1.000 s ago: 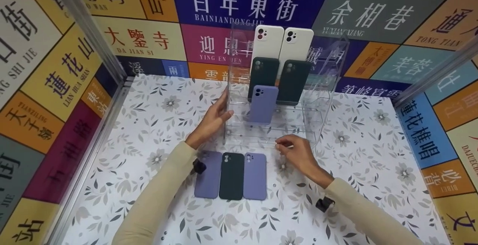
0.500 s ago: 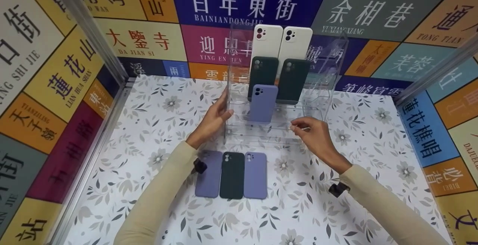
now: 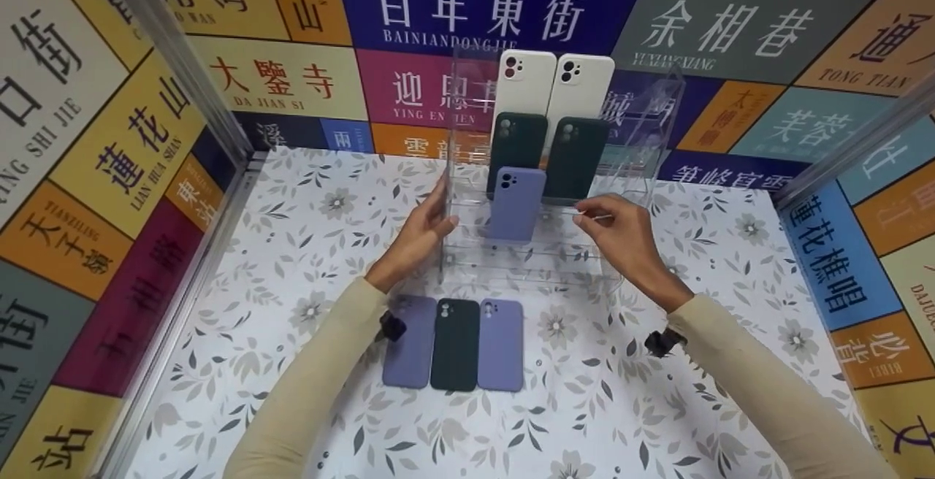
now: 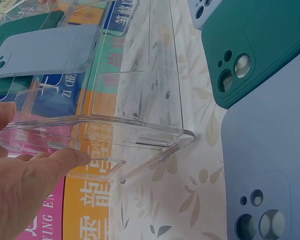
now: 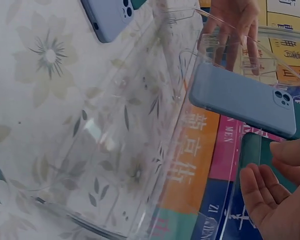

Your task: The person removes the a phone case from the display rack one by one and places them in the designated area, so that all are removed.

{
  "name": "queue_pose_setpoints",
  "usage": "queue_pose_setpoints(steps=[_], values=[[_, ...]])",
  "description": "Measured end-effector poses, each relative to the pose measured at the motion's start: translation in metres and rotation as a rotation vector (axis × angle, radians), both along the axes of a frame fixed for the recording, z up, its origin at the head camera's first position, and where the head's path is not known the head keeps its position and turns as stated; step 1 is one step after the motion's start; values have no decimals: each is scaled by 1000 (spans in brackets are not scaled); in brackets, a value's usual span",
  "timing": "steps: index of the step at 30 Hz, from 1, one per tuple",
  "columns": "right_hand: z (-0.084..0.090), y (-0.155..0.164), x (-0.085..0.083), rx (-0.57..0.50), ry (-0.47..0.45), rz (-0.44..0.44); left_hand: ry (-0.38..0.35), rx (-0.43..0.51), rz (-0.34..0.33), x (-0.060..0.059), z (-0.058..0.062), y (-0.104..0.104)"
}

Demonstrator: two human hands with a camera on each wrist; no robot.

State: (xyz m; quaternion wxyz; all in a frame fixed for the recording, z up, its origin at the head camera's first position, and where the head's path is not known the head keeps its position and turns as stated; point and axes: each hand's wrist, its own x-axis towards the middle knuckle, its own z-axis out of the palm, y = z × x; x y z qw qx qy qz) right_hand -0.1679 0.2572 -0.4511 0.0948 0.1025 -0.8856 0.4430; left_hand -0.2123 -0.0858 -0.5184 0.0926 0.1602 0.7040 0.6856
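My left hand (image 3: 418,236) grips the side panel of a clear tiered display stand (image 3: 567,236), its thumb and fingers on either side of the panel edge. My right hand (image 3: 617,234) is at the stand's right half, fingers loosely bent beside the lip under a dark green phone case (image 3: 575,160); I see nothing held. A lilac phone case (image 3: 516,205) stands upright on the lower tier at left, partly covering another dark green case (image 3: 517,136). Two white phone cases, left (image 3: 524,74) and right (image 3: 584,81), stand on the back tier.
Three cases lie side by side on the floral tabletop (image 3: 570,406) before the stand: a lilac case (image 3: 409,355), a dark green case (image 3: 455,347) and another lilac case (image 3: 501,347). My left sleeve passes beside the first. Walls with printed street signs (image 3: 497,1) enclose the table.
My right hand has moved from the stand's front edge up and slightly right, to the tier of the right dark green case. My left hand and the cases stay in place.
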Motion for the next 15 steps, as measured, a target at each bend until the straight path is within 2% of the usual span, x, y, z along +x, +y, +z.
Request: queue_pose_setpoints(steps=[15], values=[[11, -27, -18, 0, 92, 46, 29, 75, -8, 1, -2, 1]])
